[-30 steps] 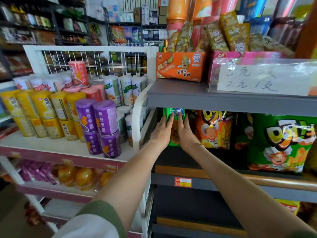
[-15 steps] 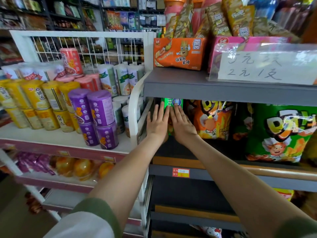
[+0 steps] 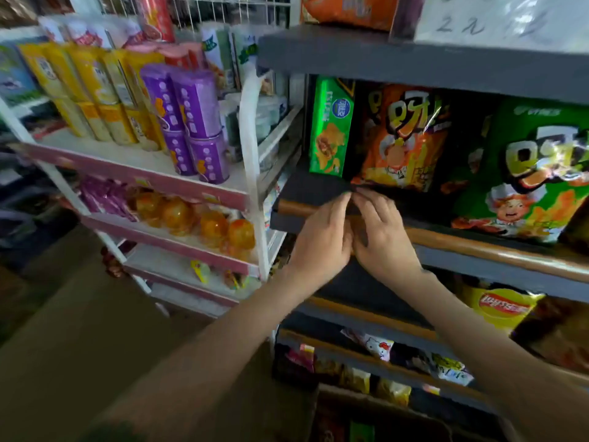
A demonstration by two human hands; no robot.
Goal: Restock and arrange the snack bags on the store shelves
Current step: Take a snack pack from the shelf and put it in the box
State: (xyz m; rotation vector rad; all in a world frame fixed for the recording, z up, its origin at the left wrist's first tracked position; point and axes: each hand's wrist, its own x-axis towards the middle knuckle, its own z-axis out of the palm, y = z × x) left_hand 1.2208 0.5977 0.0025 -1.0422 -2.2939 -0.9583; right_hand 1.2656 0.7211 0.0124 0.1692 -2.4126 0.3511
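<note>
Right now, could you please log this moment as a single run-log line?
stage: restocking | green bag: upright at shelf's left end | left hand: empty, at shelf lip | right hand: empty, beside left | orange bag: just above fingertips

Green bag (image 3: 331,126), orange bag (image 3: 400,138), purple cans (image 3: 191,119), grey shelf (image 3: 414,62).

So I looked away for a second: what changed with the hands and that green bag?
Both hands let go of the green bag and drew back down to the shelf edge; left hand and right hand now empty. The bag stays upright beside the orange bag.
</note>
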